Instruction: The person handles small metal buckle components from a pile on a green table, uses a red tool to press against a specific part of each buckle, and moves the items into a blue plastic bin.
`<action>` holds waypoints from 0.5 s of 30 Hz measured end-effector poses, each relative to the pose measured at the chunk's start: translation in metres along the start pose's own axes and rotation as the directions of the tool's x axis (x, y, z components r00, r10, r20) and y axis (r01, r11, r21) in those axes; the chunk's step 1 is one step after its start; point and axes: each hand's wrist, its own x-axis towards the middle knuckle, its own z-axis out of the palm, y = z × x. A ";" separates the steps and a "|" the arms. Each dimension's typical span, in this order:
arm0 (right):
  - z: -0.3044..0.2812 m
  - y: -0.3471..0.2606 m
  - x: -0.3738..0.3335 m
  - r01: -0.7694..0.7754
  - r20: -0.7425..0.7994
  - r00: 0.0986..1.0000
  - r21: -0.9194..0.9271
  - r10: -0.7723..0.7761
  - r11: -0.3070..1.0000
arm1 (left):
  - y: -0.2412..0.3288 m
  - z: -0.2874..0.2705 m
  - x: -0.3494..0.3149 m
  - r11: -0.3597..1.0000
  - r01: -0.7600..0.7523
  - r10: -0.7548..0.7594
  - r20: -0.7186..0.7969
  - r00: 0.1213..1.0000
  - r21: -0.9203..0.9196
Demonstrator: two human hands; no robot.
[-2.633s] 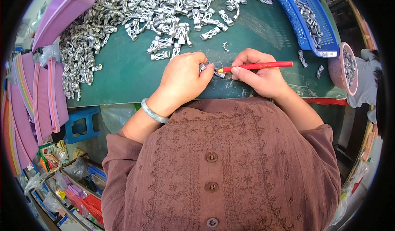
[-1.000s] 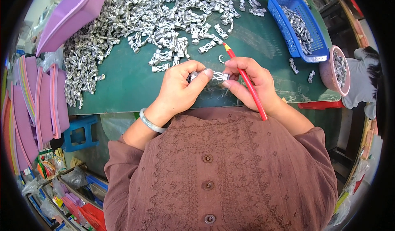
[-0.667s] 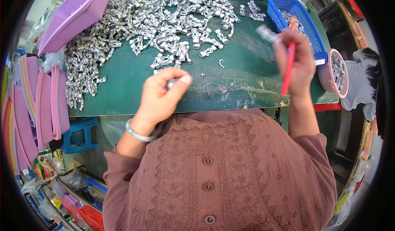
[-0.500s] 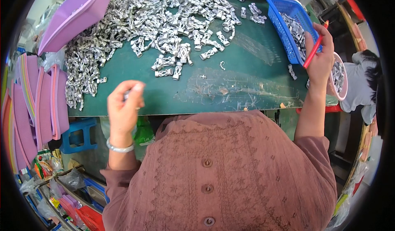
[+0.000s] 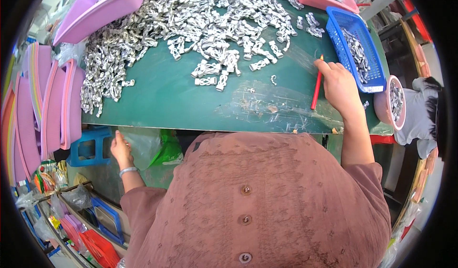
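Closed snugly around a red pencil (image 5: 317,87), my right grip (image 5: 337,85) is pinching the shaft near its upper end, and no grey-and-white piece is showing in those fingers. Moments ago I was carrying one such piece rightward and reaching over the blue basket (image 5: 340,42); now that hand is staying just left of the basket's side, above the worktop (image 5: 167,94) or touching it (I cannot tell which). To my judgement, that piece is now lying with the looped pieces inside (image 5: 359,57), leaving the right hand with only the pencil to manage.

My left hand (image 5: 122,151) has also been moving: it is hanging past the near edge of the worktop, beside the blue stool (image 5: 89,135), whereas it was over the green surface with something silvery in its curl. Its fingers are looking loosely extended, but whether they are still holding anything I cannot tell.

Across the far side, the big heap of pieces (image 5: 210,17) is spreading widely, while a curled scrap (image 5: 273,80) is lying apart, between the heap and me.
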 end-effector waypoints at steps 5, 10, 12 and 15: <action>-0.010 -0.010 0.023 0.038 0.004 0.999 0.021 -0.038 0.999 | -0.058 0.002 0.035 0.950 0.264 -0.268 0.003 0.964 -0.166; -0.005 -0.026 0.065 0.155 -0.044 0.988 0.165 -0.150 0.974 | -0.058 0.018 0.047 0.965 0.167 -0.166 -0.024 0.986 0.202; -0.005 -0.034 0.087 0.145 0.019 0.988 0.250 -0.155 0.957 | -0.025 0.028 0.020 0.996 0.050 -0.043 -0.107 0.993 0.069; 0.016 -0.043 0.118 0.224 -0.059 0.974 0.358 -0.217 0.907 | -0.007 0.021 0.014 0.976 -0.214 0.213 -0.289 0.933 0.028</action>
